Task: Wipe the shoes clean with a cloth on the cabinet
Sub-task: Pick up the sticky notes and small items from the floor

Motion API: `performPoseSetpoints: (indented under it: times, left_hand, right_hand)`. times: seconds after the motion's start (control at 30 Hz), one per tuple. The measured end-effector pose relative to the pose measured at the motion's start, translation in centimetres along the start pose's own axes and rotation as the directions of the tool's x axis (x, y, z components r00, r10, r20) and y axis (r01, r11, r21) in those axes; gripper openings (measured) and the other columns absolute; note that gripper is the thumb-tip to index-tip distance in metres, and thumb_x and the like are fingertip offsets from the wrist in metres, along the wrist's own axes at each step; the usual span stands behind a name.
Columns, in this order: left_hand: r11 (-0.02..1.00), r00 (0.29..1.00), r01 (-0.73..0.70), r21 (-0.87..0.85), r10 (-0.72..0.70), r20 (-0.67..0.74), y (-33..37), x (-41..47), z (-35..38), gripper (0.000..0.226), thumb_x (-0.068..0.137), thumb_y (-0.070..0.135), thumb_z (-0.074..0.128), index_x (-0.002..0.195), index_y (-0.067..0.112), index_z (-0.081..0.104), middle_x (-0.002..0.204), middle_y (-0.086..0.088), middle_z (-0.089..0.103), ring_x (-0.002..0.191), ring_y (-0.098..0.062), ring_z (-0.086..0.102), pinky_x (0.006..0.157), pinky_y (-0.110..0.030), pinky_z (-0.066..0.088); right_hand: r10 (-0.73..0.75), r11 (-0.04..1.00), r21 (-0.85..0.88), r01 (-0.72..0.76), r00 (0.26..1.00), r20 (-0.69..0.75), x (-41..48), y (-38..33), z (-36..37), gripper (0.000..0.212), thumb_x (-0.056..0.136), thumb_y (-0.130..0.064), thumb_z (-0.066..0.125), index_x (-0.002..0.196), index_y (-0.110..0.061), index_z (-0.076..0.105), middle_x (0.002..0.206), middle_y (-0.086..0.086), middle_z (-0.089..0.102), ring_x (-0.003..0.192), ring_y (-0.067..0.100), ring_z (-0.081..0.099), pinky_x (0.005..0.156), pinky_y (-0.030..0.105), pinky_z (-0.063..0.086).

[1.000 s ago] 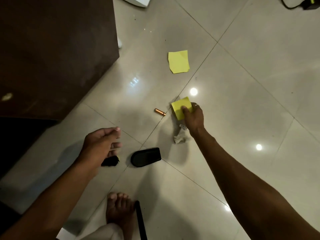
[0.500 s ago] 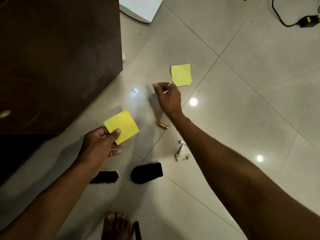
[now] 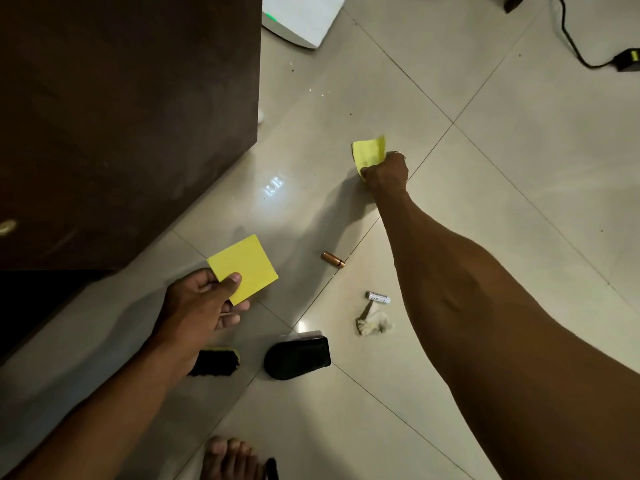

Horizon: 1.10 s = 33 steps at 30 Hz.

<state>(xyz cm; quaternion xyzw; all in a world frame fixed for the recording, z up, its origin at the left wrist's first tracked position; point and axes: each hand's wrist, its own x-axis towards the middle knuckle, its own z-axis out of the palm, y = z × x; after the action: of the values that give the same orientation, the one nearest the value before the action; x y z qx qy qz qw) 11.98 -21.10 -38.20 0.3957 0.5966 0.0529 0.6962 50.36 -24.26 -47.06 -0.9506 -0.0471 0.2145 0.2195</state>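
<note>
My left hand (image 3: 199, 303) pinches a yellow square sheet (image 3: 246, 266) between thumb and fingers, above the tiled floor beside the dark brown cabinet (image 3: 121, 116). My right hand (image 3: 386, 173) reaches out over the floor and grips a second yellow sheet (image 3: 370, 154), lifting its edge. A black brush (image 3: 216, 362) and a black pouch-like object (image 3: 298, 356) lie on the floor below my left hand. No shoes or cloth can be made out with certainty.
A copper-coloured cylinder (image 3: 332, 259), a small white tube (image 3: 378, 297) and a crumpled white scrap (image 3: 374, 323) lie on the tiles. A white appliance (image 3: 301, 19) and a black cable with adapter (image 3: 627, 60) sit at the top. My bare foot (image 3: 230, 459) shows at the bottom.
The first yellow sheet passed from my right hand to my left. My right hand then reached further out and took hold of the second yellow sheet on the floor.
</note>
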Motion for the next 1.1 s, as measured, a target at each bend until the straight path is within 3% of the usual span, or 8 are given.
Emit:
performPoseSetpoints:
  times: [0.17, 0.3, 0.4, 0.57, 0.73, 0.83, 0.97, 1.1]
  left_hand:
    - [0.999, 0.999, 0.007, -0.034, -0.008, -0.044, -0.5, -0.3, -1.5, 0.006, 0.096, 0.019, 0.069, 0.099, 0.013, 0.070, 0.088, -0.004, 0.077, 0.074, -0.020, 0.077, 0.052, -0.023, 0.057]
    - [0.998, 0.996, 0.027, -0.065, -0.032, -0.078, -1.3, -0.9, -3.0, 0.006, 0.096, 0.018, 0.069, 0.097, 0.012, 0.070, 0.092, -0.007, 0.076, 0.073, -0.021, 0.077, 0.050, -0.023, 0.056]
    - [0.993, 0.993, 0.042, -0.112, -0.054, -0.105, -0.8, -2.3, -4.0, 0.006, 0.096, 0.017, 0.068, 0.096, 0.011, 0.069, 0.092, -0.008, 0.075, 0.072, -0.020, 0.077, 0.050, -0.023, 0.055]
    - [0.980, 0.990, 0.006, -0.201, -0.034, -0.136, 1.2, -5.7, -5.5, 0.006, 0.098, 0.008, 0.065, 0.094, 0.005, 0.066, 0.088, -0.012, 0.073, 0.067, -0.017, 0.076, 0.052, -0.021, 0.057]
    - [0.970, 0.990, -0.037, -0.240, 0.003, -0.143, 1.3, -9.4, -7.4, 0.013, 0.101, 0.010, 0.060, 0.110, 0.007, 0.070, 0.094, -0.012, 0.078, 0.081, -0.023, 0.078, 0.053, -0.020, 0.056]
    - [0.953, 0.987, -0.061, -0.297, 0.013, -0.161, 1.0, -12.1, -7.9, 0.016, 0.101, 0.012, 0.060, 0.114, 0.010, 0.070, 0.092, -0.007, 0.079, 0.081, -0.022, 0.078, 0.050, -0.020, 0.054]
    - [0.901, 0.986, -0.080, -0.427, 0.008, -0.167, 1.0, -15.6, -8.3, 0.013, 0.101, 0.010, 0.059, 0.109, 0.013, 0.069, 0.081, -0.004, 0.078, 0.071, -0.016, 0.076, 0.051, -0.023, 0.057]
    - [0.849, 0.987, -0.111, -0.516, 0.034, -0.157, 1.4, -17.9, -8.9, 0.021, 0.099, 0.010, 0.059, 0.117, 0.005, 0.068, 0.103, -0.017, 0.074, 0.080, -0.024, 0.074, 0.057, -0.027, 0.060]
  right_hand:
    - [0.000, 1.000, -0.011, 0.000, 1.000, 0.009, -0.5, 1.0, -0.2, 0.030, 0.077, -0.037, 0.076, 0.104, -0.024, 0.075, 0.115, 0.001, 0.072, 0.115, 0.027, 0.064, 0.083, 0.025, 0.041]
    - [-0.028, 0.953, 0.304, 0.011, 0.998, 0.052, -3.0, 0.9, -0.9, 0.021, 0.081, -0.026, 0.080, 0.074, -0.023, 0.060, 0.079, -0.004, 0.066, 0.083, 0.019, 0.063, 0.064, 0.018, 0.047]
    - [-0.047, 0.854, 0.520, -0.032, 0.989, 0.138, -8.4, 0.2, -1.2, 0.027, 0.084, -0.024, 0.083, 0.076, -0.017, 0.059, 0.075, -0.001, 0.061, 0.070, 0.016, 0.056, 0.059, 0.022, 0.046]
    - [-0.087, 0.813, 0.538, -0.225, 0.866, 0.493, -21.4, -2.2, -1.8, 0.013, 0.088, -0.025, 0.080, 0.094, -0.016, 0.072, 0.082, 0.000, 0.067, 0.066, 0.015, 0.057, 0.055, 0.025, 0.045]
    - [-0.305, 0.847, 0.524, -0.088, 0.727, 0.615, -32.2, -4.1, -1.7, 0.014, 0.089, -0.017, 0.079, 0.093, -0.006, 0.072, 0.070, -0.003, 0.062, 0.062, 0.014, 0.052, 0.053, 0.024, 0.042]
    - [-0.387, 0.864, 0.503, 0.024, 0.669, 0.634, -35.9, -5.2, -1.9, 0.020, 0.085, -0.011, 0.083, 0.100, -0.013, 0.070, 0.079, -0.009, 0.073, 0.066, 0.004, 0.066, 0.060, 0.015, 0.048]
    - [-0.443, 0.883, 0.429, 0.193, 0.647, 0.621, -38.7, -6.2, -2.3, 0.037, 0.078, -0.019, 0.088, 0.107, -0.018, 0.065, 0.080, 0.003, 0.070, 0.064, 0.008, 0.060, 0.061, 0.023, 0.048]
    - [-0.506, 0.862, 0.377, 0.338, 0.614, 0.606, -40.7, -7.1, -3.1, 0.036, 0.080, -0.022, 0.087, 0.104, -0.027, 0.061, 0.075, -0.001, 0.063, 0.065, 0.011, 0.058, 0.062, 0.023, 0.046]
